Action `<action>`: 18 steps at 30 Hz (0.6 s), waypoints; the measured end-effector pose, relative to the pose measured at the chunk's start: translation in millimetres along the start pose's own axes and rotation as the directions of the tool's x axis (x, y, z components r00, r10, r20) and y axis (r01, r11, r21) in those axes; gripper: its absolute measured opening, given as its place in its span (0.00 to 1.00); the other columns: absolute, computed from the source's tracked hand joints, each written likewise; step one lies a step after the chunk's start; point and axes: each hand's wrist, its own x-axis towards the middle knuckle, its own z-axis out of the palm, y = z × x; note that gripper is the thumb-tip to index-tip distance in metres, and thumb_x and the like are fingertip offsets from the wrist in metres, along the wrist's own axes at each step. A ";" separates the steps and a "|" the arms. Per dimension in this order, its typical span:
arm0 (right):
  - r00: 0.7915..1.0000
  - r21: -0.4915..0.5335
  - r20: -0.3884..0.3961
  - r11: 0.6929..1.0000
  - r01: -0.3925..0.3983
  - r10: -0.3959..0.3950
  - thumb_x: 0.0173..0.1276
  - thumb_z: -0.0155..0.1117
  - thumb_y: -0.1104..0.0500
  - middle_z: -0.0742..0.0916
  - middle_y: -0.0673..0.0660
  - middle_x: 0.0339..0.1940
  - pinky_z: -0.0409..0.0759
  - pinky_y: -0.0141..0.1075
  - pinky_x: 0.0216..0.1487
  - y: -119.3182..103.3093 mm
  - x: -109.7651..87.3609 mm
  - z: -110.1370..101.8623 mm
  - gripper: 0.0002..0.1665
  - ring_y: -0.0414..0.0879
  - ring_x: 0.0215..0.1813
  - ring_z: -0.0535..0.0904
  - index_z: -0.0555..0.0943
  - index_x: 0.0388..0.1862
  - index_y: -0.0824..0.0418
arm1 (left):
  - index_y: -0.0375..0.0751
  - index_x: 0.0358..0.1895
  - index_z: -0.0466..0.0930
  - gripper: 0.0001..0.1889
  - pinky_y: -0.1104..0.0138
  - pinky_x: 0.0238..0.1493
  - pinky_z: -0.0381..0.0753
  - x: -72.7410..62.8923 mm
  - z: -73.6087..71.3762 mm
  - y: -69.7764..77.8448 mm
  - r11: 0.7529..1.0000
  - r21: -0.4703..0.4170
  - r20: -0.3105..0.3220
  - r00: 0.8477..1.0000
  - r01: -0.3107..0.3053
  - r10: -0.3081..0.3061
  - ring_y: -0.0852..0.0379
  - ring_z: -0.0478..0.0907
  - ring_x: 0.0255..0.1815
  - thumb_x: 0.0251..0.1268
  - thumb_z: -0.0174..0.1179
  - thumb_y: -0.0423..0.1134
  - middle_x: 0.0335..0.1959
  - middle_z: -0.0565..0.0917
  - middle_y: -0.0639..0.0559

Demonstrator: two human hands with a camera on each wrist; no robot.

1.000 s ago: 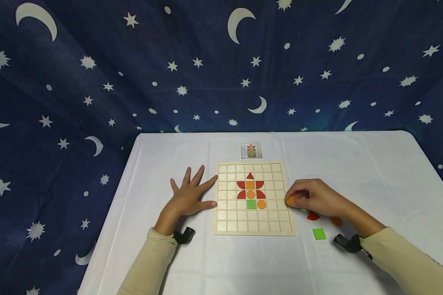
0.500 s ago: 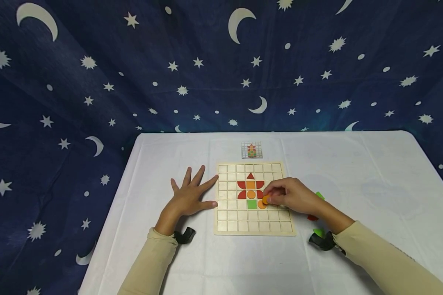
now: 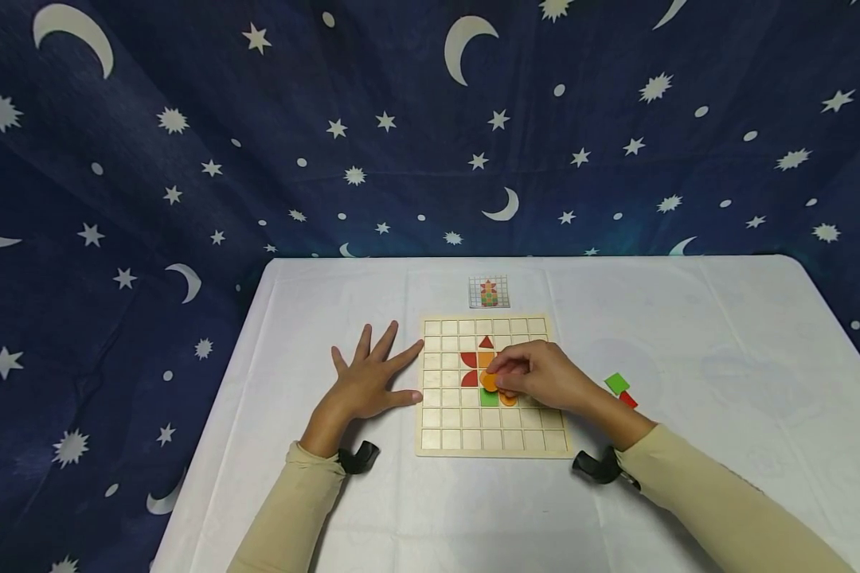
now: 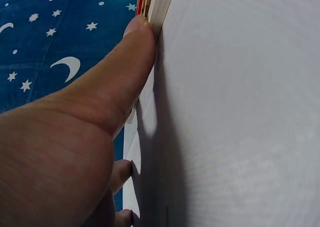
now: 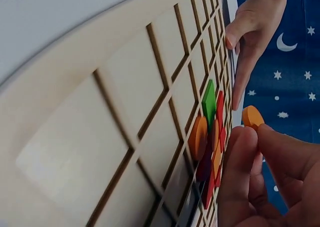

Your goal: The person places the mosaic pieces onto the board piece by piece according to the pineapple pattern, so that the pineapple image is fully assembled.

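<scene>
My right hand [image 3: 545, 376] pinches an orange disc [image 5: 252, 117] between thumb and finger, raised above the middle of the wooden grid board [image 3: 444, 439]. My left hand [image 3: 365, 386] lies with fingers spread, its thumb and index fingertips touching the board's left edge. On the board sit a red triangle [image 3: 486, 342], an orange square [image 3: 484, 360], red quarter-circle pieces [image 3: 469, 379], a green square [image 3: 489, 399] and, right of that green square, another orange disc [image 5: 198, 138]. My right hand covers part of this pattern in the head view.
A small card [image 3: 489, 292] with a printed grid pattern lies behind the board. Right of the board, a loose green piece [image 3: 617, 383] and a red piece [image 3: 627, 399] lie on the white tablecloth [image 3: 717, 350]. A dark star-patterned curtain [image 3: 401, 143] hangs behind the table.
My right hand has carried the orange disc leftward, from beside the board's right edge to above the middle of the pattern. The left hand has stayed in place.
</scene>
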 end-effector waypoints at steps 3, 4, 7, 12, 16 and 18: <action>1.000 -0.004 -0.006 1.000 -0.002 0.002 0.66 0.72 0.62 0.90 0.48 0.30 0.82 0.33 0.37 -2.7 3.4 4.3 0.06 0.44 0.30 0.85 0.90 0.40 0.54 | 0.74 0.80 0.53 0.46 0.17 0.64 0.31 -0.2 -0.1 -0.1 1.000 0.003 -0.001 1.000 0.004 -0.004 0.33 0.28 0.85 0.59 0.62 0.73 0.87 0.39 0.51; 1.000 -0.020 -0.014 1.000 0.000 0.000 0.66 0.72 0.62 0.90 0.48 0.29 0.81 0.33 0.35 -3.5 4.4 5.6 0.06 0.43 0.30 0.84 0.90 0.40 0.53 | 0.74 0.80 0.53 0.46 0.17 0.64 0.31 -0.1 -0.1 -0.2 1.000 0.005 -0.002 1.000 0.005 -0.005 0.32 0.28 0.85 0.59 0.62 0.73 0.87 0.39 0.50; 0.999 -0.052 -0.034 0.999 -0.002 0.000 0.64 0.73 0.62 0.89 0.46 0.27 0.79 0.32 0.30 -7.0 6.7 10.0 0.06 0.43 0.28 0.82 0.91 0.37 0.51 | 0.74 0.80 0.54 0.47 0.17 0.64 0.31 0.6 0.3 -0.6 1.000 0.011 0.000 1.000 0.011 -0.011 0.33 0.28 0.85 0.58 0.62 0.73 0.87 0.39 0.50; 0.999 -0.059 -0.036 0.998 -0.017 0.015 0.63 0.72 0.63 0.89 0.46 0.25 0.76 0.33 0.25 -10.4 9.7 17.8 0.09 0.44 0.23 0.80 0.91 0.35 0.49 | 0.74 0.80 0.53 0.47 0.18 0.65 0.31 1.4 1.0 -0.5 1.000 0.013 0.003 1.000 0.012 -0.012 0.33 0.27 0.85 0.58 0.62 0.73 0.87 0.39 0.50; 0.999 -0.087 -0.035 0.996 0.005 -0.008 0.60 0.71 0.65 0.90 0.44 0.26 0.76 0.32 0.26 -10.5 11.6 22.6 0.11 0.41 0.23 0.79 0.92 0.34 0.48 | 0.74 0.80 0.53 0.47 0.17 0.64 0.31 1.3 0.6 -0.1 1.000 0.018 0.006 1.000 0.010 -0.010 0.33 0.28 0.85 0.58 0.62 0.74 0.87 0.39 0.50; 0.999 -0.101 -0.041 0.995 0.023 -0.028 0.59 0.71 0.66 0.91 0.43 0.29 0.76 0.31 0.27 -10.4 12.2 24.5 0.12 0.40 0.25 0.80 0.92 0.34 0.48 | 0.74 0.80 0.53 0.47 0.17 0.64 0.31 1.2 0.1 0.2 1.000 0.021 0.007 1.000 0.009 -0.009 0.33 0.28 0.85 0.58 0.62 0.74 0.87 0.39 0.50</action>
